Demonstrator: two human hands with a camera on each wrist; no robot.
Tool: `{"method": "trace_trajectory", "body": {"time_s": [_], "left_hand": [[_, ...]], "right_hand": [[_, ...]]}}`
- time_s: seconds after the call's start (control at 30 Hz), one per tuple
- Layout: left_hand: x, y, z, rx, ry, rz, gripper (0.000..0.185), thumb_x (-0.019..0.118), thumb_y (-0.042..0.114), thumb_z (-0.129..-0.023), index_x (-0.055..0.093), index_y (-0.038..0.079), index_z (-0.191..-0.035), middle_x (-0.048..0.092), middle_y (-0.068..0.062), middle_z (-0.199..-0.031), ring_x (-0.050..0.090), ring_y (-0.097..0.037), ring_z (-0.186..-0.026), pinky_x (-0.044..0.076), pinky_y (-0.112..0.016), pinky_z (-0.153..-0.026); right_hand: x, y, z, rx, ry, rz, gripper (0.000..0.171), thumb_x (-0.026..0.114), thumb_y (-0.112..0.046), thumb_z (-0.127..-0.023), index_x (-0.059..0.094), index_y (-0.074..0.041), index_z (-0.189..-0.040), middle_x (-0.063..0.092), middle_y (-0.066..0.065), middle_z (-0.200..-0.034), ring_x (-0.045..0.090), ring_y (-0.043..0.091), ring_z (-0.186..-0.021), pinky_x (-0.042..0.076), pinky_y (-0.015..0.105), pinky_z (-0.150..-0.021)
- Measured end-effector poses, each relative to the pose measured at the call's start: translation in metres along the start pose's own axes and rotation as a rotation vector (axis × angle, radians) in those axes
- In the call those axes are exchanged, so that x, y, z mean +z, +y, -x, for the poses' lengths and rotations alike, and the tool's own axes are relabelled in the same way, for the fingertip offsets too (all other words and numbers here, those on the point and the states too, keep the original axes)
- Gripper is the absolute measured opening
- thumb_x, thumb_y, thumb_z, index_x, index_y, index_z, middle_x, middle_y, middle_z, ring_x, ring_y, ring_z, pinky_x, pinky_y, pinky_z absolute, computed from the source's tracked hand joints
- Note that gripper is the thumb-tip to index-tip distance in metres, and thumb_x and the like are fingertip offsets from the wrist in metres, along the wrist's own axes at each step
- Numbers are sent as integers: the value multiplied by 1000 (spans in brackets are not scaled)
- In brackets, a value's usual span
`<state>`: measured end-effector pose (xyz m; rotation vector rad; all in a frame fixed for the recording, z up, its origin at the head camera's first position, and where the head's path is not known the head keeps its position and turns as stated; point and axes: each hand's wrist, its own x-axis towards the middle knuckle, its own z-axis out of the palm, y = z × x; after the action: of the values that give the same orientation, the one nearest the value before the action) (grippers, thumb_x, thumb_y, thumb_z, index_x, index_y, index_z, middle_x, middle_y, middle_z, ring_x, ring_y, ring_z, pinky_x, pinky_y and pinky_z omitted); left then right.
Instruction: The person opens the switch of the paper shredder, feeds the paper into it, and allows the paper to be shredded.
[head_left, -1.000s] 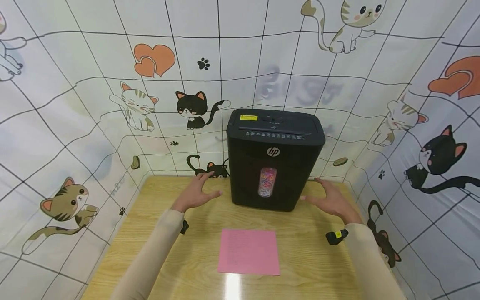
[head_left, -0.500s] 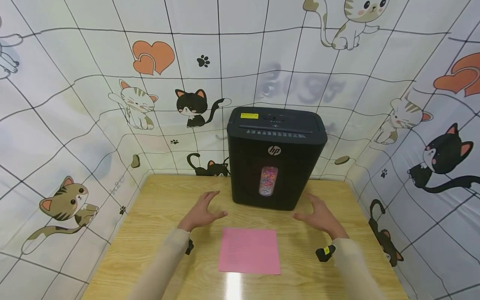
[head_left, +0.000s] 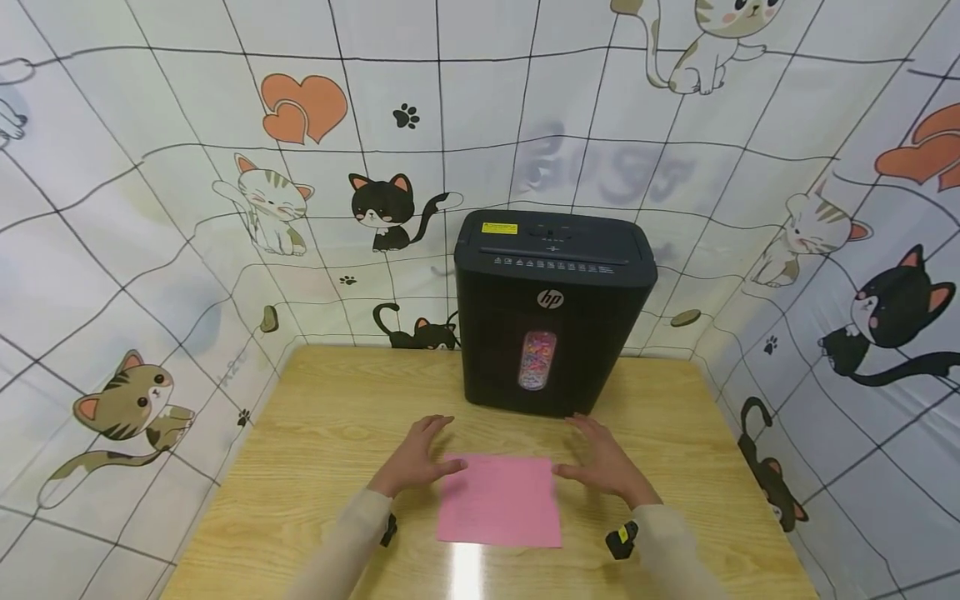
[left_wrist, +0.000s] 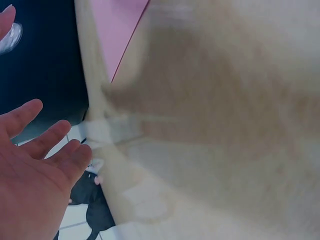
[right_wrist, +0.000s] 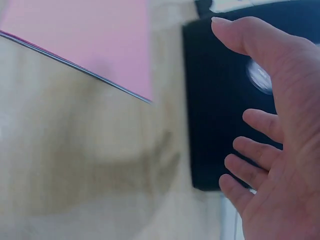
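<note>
Pink sheet [head_left: 499, 500] lies flat between both spread-fingered hands, left hand [head_left: 417, 457] at its 10 o'clock corner, right hand [head_left: 606, 462] at 2.

A cartoon-cat backdrop is wrapping around a wooden counter.
White gridded cloth [head_left: 112, 208] printed with cats, orange hearts and paw prints is hanging on three sides, while the light-wood counter [head_left: 337, 417] is catching a bright overhead glare near its front edge.

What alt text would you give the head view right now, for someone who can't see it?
Two open hands, left hand and right hand, hover at either side edge of a pink sheet of paper lying flat on a wooden table. Behind it stands a black paper shredder, against cat-patterned walls.
</note>
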<state>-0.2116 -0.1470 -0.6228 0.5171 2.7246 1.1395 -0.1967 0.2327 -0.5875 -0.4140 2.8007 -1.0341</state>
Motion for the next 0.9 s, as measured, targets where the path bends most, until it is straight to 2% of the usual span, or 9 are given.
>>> {"method": "trace_trajectory", "body": {"time_s": [0.17, 0.27, 0.4, 0.67, 0.9], "left_hand": [[16, 2, 9, 53, -34, -42, 94, 79, 58, -83, 41, 12, -156, 35, -23, -160, 35, -46, -148, 41, -66, -112], [22, 4, 13, 83, -39, -79, 93, 81, 55, -82, 43, 11, -155, 37, -24, -159, 37, -45, -147, 42, -64, -112], [28, 5, 17, 89, -48, -115, 94, 83, 53, -80, 44, 11, -154, 37, -22, -160, 37, -44, -147, 42, -64, -112], [41, 9, 25, 161, -84, -141, 83, 86, 46, -78, 56, 8, -145, 41, -20, -158, 35, -43, -148, 43, -61, -112], [49, 17, 31, 156, -126, -219, 83, 88, 41, -74, 57, 13, -145, 42, -14, -160, 33, -40, -151, 44, -56, -113]], "right_hand": [[28, -1, 4, -59, -49, 22, 102, 87, -50, -76, 42, -5, -155, 33, 20, -165, 31, 47, -151, 33, 68, -116], [40, -2, 7, -77, -46, 2, 102, 90, -49, -73, 44, -7, -154, 34, 19, -165, 32, 45, -150, 33, 68, -116], [53, -4, 10, -109, -58, -2, 101, 92, -45, -69, 48, -5, -150, 34, 19, -164, 33, 44, -150, 31, 66, -118], [65, -8, 20, -140, -120, -3, 100, 95, -36, -63, 52, -4, -147, 35, 19, -164, 32, 44, -151, 30, 66, -118], [75, -6, 27, -150, -165, 38, 104, 96, -36, -59, 51, -10, -149, 31, 13, -168, 26, 42, -155, 28, 66, -119]]}}
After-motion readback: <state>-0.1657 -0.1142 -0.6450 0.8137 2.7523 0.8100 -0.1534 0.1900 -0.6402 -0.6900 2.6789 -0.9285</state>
